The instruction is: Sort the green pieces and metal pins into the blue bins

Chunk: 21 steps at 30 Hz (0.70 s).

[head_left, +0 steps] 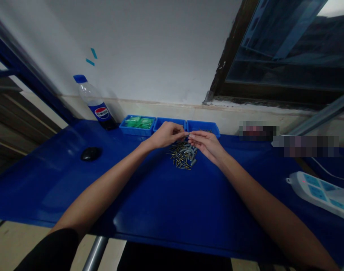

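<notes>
My left hand (168, 134) and my right hand (207, 143) meet fingertip to fingertip over the blue table (160, 210). Both are closed in a pinch around a small grey piece (188, 134), mostly covered by the fingers, so its exact kind does not show. Just below them lies a loose pile of thin brass-coloured screws (181, 162) mixed with short grey cylindrical sleeves (193, 162). Behind the hands stand blue bins in a row: the left bin (136, 131) holds green packets, the middle bin (157, 123) is partly hidden by my left hand, and the right bin (217, 130) holds some thin pieces.
A Pepsi bottle (101, 111) stands at the back left, with a black computer mouse (90, 154) in front of it. A white power strip (321, 190) lies on the right. The wall (160, 52) and window frame (231, 88) bound the back.
</notes>
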Available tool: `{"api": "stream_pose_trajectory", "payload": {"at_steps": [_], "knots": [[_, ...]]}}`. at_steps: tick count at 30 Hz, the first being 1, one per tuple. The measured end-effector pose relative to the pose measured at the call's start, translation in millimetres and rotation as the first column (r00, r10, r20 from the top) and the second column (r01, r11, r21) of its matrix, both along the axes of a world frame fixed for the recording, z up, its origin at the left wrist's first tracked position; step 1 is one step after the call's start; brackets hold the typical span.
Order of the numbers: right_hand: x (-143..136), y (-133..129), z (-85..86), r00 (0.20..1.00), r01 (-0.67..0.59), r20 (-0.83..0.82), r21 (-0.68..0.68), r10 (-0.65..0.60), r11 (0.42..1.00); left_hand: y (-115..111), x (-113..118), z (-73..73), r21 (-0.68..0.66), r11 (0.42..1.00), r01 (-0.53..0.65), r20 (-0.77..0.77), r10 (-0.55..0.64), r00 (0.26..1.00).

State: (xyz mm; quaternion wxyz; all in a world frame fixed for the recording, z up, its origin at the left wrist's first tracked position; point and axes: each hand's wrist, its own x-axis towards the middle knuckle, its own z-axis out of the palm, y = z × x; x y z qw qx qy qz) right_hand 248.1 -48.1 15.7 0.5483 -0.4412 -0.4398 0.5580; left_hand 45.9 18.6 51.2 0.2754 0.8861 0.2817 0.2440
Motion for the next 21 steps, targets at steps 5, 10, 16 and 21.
{"api": "stream_pose_trajectory", "payload": {"at_steps": [5,10,16,21], "knots": [[3.5,3.9,-1.7,0.983,0.173,0.053,0.062,-0.176,0.983,4.1,-7.0,2.0,0.142,0.990,0.019,-0.215,0.012,0.977],[12.6,9.3,-8.4,0.916,0.373,0.112,0.124,-0.386,0.920,12.1,-15.8,-9.7,0.095,0.991,0.094,-0.459,-0.041,0.888],[13.4,10.5,-9.5,0.915,0.371,0.136,0.090,-0.381,0.924,11.4,-12.8,-19.4,0.100,0.992,0.075,-0.496,-0.015,0.868],[10.1,8.8,-8.5,0.921,0.348,0.155,0.081,-0.357,0.934,5.7,-10.5,-14.7,0.123,0.991,0.051,-0.500,0.017,0.866]]}}
